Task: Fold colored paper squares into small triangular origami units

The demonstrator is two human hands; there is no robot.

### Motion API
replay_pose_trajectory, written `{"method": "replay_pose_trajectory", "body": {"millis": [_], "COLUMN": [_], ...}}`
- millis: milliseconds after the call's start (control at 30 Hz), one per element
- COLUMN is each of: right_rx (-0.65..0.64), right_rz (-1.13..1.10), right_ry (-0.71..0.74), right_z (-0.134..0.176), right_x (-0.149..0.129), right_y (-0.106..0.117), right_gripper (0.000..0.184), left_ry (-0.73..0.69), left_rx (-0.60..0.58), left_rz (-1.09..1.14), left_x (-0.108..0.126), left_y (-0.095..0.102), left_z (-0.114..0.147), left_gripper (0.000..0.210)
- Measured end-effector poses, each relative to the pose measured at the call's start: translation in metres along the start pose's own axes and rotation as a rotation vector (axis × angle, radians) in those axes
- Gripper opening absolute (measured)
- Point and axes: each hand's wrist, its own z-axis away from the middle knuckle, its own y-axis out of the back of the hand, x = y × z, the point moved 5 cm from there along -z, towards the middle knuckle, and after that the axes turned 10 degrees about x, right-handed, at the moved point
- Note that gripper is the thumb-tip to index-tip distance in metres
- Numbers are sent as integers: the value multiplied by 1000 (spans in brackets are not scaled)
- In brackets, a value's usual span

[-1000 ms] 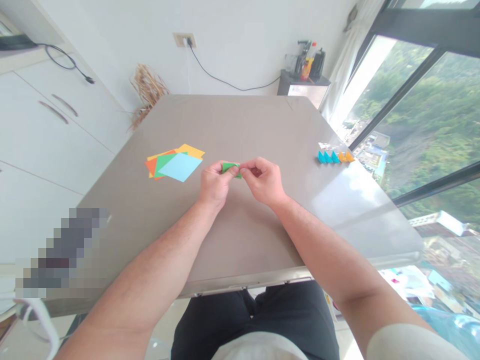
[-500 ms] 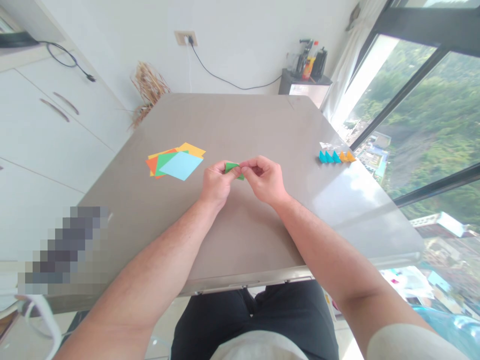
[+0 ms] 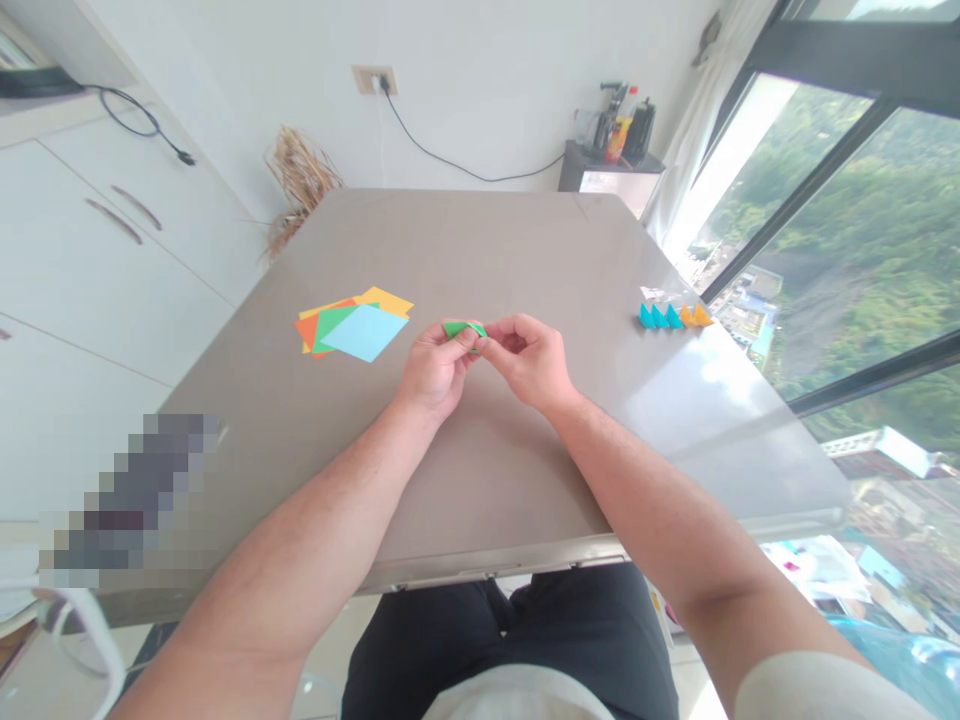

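A small folded piece of green paper is held between my hands over the middle of the table. My left hand pinches it from the left, thumb on top. The fingertips of my right hand are closed on its right end. Part of the paper is hidden behind my fingers. Left of my hands lies a fanned pile of paper sheets, light blue on top, with green, orange and yellow beneath. Over at the right edge stands a row of folded paper shapes, blue ones and orange ones.
The grey table reaches from my lap toward the wall. A blurred dark object lies at its left edge. A low cabinet with bottles stands beyond the far right corner, beside the window.
The green paper has turned and shifted slightly left; a pointed flap now shows above my left thumb. Both hands still hold it. The pile and the row stay put.
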Motion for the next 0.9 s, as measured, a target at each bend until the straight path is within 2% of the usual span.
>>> {"method": "replay_pose_trajectory", "body": {"millis": [333,533,900], "right_rx": [50,59,119], "right_rz": [-53,-84,-34], "right_ry": [-16,-36,-28], "right_z": [2,3,7], "right_x": [-2,-1,-3], "right_y": [2,-1,-3], "right_gripper": [16,18,19], "left_ry": [41,51,70], "left_rx": [-1,42,48], "left_rz": [32,38,32], "left_x": [-2,-3,-5], "left_y": [-2,-4,-8], "left_z": [4,8,12], "left_gripper": [24,18,18]}}
